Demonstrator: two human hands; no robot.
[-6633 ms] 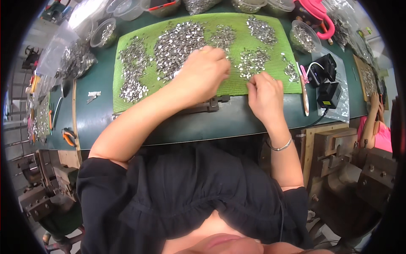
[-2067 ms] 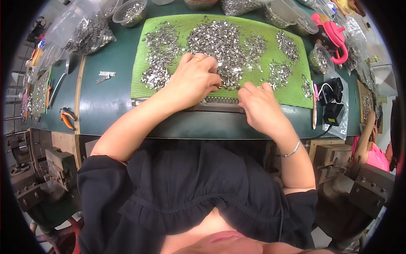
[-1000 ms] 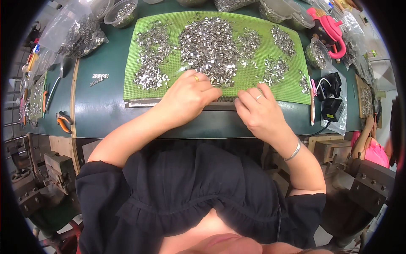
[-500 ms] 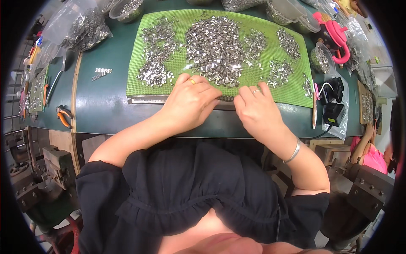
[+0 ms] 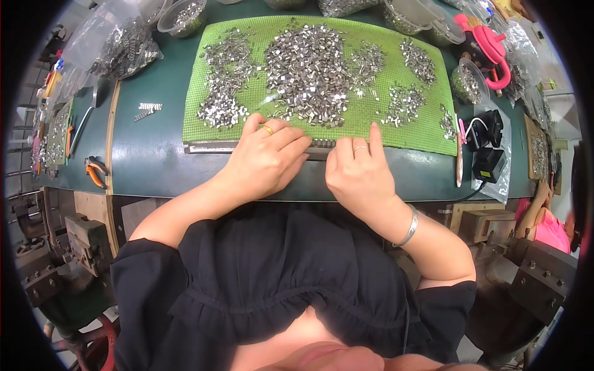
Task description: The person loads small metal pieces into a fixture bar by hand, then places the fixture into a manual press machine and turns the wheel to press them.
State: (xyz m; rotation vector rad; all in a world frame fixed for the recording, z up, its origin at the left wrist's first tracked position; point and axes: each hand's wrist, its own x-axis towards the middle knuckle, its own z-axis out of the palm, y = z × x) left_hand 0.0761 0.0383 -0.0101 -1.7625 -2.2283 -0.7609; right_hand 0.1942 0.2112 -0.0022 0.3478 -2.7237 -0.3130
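Note:
A long narrow metal bar (image 5: pixel 213 148) lies along the front edge of a green textured mat (image 5: pixel 424 137), with a row of small dark pieces (image 5: pixel 322 143) on it between my hands. My left hand (image 5: pixel 266 154) is closed over the bar, its fingertips tucked down and mostly hidden. Close by on the right, my right hand (image 5: pixel 362 167) has its index finger raised while the other fingers are bent in at the bar. Whatever either hand pinches is hidden. Just beyond them lies a big heap of small silvery metal pieces (image 5: pixel 306 74).
Smaller piles of metal parts (image 5: pixel 223 108) lie on the mat. To the left are orange-handled pliers (image 5: pixel 94 171) and short metal link strips (image 5: pixel 148 110). Plastic tubs (image 5: pixel 182 17), a pink-lidded cup (image 5: pixel 486 46) and black power adapters (image 5: pixel 489 166) stand around. Another person (image 5: pixel 550 229) sits far right.
Both hands have shifted left along the bar, the right one further. The right index finger now sticks up straighter. The view has moved slightly.

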